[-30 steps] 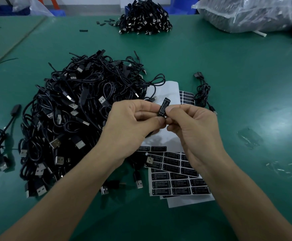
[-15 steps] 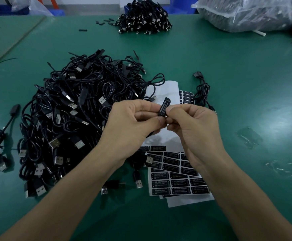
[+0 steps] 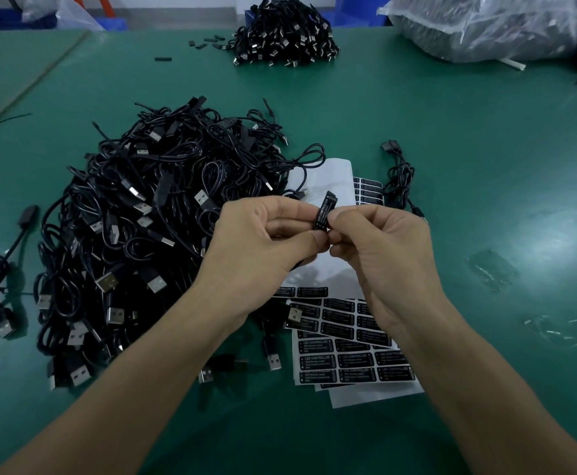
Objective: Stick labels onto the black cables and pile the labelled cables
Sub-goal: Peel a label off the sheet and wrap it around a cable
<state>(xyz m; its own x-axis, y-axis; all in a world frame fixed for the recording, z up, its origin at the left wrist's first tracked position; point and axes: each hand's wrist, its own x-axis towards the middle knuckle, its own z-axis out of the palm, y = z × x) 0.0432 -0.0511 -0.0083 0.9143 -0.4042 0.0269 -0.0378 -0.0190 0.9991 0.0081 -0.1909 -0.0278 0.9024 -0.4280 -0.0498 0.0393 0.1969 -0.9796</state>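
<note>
A green worktop (image 3: pixel 451 132) carried a big heap of black cables (image 3: pixel 150 234) at the left, label sheets (image 3: pixel 352 358) under the wrists, and a smaller pile (image 3: pixel 283 36) and a plastic bag (image 3: pixel 486 25) at the far edge. The left hand (image 3: pixel 256 241) and right hand (image 3: pixel 379 248) each had a pinching grip on a labelled cable part (image 3: pixel 325 212) above the sheets.

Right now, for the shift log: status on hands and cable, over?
Left hand and right hand both pinch the cable block. Printed label shows on it. Label sheets lie beneath; nothing blocks.
</note>
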